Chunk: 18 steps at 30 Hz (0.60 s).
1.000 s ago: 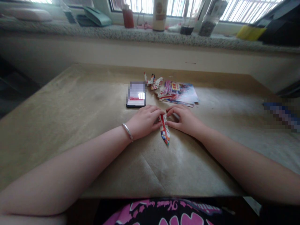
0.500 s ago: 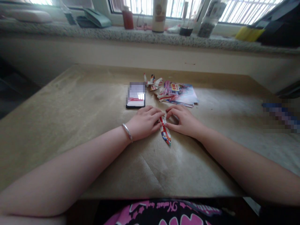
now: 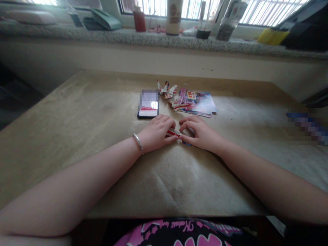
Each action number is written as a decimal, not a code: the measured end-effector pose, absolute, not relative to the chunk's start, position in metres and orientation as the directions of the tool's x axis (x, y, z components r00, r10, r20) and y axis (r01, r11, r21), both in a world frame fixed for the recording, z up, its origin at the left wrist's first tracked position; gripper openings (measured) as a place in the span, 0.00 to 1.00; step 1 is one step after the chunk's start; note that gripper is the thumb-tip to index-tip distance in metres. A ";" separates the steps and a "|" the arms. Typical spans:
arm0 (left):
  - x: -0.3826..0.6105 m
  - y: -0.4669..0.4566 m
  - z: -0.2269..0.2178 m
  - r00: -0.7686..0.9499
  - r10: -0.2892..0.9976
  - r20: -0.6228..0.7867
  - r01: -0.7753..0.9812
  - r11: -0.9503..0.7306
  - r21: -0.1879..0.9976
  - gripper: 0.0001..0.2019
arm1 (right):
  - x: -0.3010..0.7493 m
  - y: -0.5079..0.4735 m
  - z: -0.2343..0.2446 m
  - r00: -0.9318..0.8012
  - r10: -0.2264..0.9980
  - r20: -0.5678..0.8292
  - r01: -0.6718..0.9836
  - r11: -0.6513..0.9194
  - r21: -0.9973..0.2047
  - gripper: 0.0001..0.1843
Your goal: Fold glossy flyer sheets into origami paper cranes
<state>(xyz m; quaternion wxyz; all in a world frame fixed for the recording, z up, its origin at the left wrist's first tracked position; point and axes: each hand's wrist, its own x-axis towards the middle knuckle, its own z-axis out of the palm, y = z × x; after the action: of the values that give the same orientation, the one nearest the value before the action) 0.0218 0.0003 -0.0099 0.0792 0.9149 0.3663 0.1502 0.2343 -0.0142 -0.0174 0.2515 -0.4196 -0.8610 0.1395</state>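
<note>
A narrow folded strip of printed paper (image 3: 175,133), white and red with a blue end, lies across the table between my hands. My left hand (image 3: 159,133), with a silver bangle at the wrist, is closed on its left part, thumb along the near edge. My right hand (image 3: 198,131) has its thumb and fingertips closed on the right part, fingers curled above it. Parts of the paper are hidden under my fingers. Just beyond my left hand is a phone (image 3: 148,112) with its screen lit.
Behind the hands lie folded paper pieces (image 3: 168,91) and a stack of colourful printed sheets (image 3: 202,102). A blurred blue item (image 3: 307,126) is at the right table edge. Bottles, including a red one (image 3: 139,20), stand on the stone windowsill (image 3: 115,37).
The paper strip has turned from pointing toward me to lying nearly sideways. My left fingers have curled in around its left part; my right hand has barely shifted.
</note>
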 end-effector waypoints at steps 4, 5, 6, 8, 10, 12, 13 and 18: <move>0.022 0.002 -0.010 0.702 0.676 0.223 0.608 -0.733 0.306 0.12 | 0.232 -0.014 -0.018 -0.510 0.797 0.323 0.621 0.601 -0.504 0.06; 0.022 0.002 -0.010 0.703 0.676 0.221 0.601 -0.731 0.322 0.11 | 0.232 -0.014 -0.018 -0.505 0.798 0.330 0.606 0.600 -0.522 0.06; 0.022 0.003 -0.010 0.703 0.677 0.220 0.595 -0.728 0.339 0.10 | 0.232 -0.013 -0.019 -0.499 0.798 0.338 0.591 0.599 -0.541 0.06; 0.022 0.003 -0.011 0.695 0.682 0.228 0.582 -0.720 0.378 0.09 | 0.231 -0.012 -0.019 -0.485 0.806 0.340 0.578 0.587 -0.567 0.06; 0.022 0.003 -0.011 0.673 0.696 0.250 0.571 -0.704 0.421 0.09 | 0.230 -0.012 -0.019 -0.462 0.830 0.313 0.606 0.553 -0.572 0.07; 0.022 0.004 -0.011 0.644 0.713 0.275 0.562 -0.686 0.463 0.09 | 0.229 -0.013 -0.018 -0.433 0.857 0.279 0.643 0.511 -0.571 0.08; 0.022 0.004 -0.011 0.636 0.717 0.284 0.556 -0.681 0.476 0.09 | 0.229 -0.014 -0.017 -0.419 0.867 0.270 0.652 0.494 -0.575 0.09; 0.022 0.005 -0.008 0.676 0.671 0.304 0.527 -0.729 0.438 0.04 | 0.228 -0.016 -0.015 -0.387 0.885 0.258 0.641 0.460 -0.614 0.08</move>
<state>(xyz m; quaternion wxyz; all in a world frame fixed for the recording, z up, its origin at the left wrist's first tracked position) 0.0222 0.0045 -0.0081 0.1592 0.9014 0.3322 0.2274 0.2278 -0.0162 -0.0150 0.2859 -0.4740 -0.8050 0.2133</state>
